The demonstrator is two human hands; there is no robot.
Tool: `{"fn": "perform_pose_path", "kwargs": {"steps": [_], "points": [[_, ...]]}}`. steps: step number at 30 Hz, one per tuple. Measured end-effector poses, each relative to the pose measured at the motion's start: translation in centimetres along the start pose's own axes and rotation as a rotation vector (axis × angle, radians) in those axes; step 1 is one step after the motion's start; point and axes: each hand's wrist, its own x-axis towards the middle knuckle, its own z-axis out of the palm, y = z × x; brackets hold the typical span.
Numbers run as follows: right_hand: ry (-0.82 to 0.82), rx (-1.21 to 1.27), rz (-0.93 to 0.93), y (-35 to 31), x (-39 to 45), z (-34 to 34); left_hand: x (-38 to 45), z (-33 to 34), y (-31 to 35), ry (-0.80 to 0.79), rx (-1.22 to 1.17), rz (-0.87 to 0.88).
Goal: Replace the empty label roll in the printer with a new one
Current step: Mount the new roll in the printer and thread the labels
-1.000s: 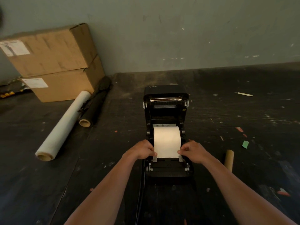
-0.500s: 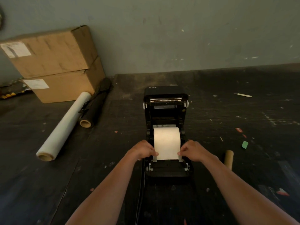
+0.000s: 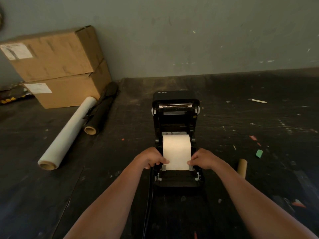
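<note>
A black label printer (image 3: 175,100) stands open on the dark table, its lid tilted back. A new white label roll (image 3: 177,149) sits in its bay, with the loose paper end drawn toward me. My left hand (image 3: 150,157) pinches the paper's left edge and my right hand (image 3: 202,158) pinches the right edge, both over the small grey guides at the printer's front. The empty brown cardboard core (image 3: 242,168) lies on the table to the printer's right.
Two stacked cardboard boxes (image 3: 58,66) stand at the back left against the wall. In front of them lie a long clear film roll (image 3: 67,135) and a black roll (image 3: 101,111). A green scrap (image 3: 259,153) and bits of litter dot the right side.
Both hands stay at the paper's edges; they have barely shifted. The roll and printer are where they were.
</note>
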Motion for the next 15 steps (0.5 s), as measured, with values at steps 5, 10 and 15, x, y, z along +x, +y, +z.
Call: {"fn": "perform_pose_path", "kwargs": {"steps": [5, 10, 15], "points": [[-0.022, -0.013, 0.023, -0.4, 0.3, -0.5, 0.1, 0.3, -0.3, 0.013, 0.022, 0.004], [0.016, 0.065, 0.05, -0.2, 0.5, -0.2, 0.1, 0.0, 0.4, 0.017, 0.068, -0.007], [-0.03, 0.0, 0.074, -0.4, 0.6, -0.3, 0.0, 0.0, 0.4, -0.001, 0.041, -0.018]]}}
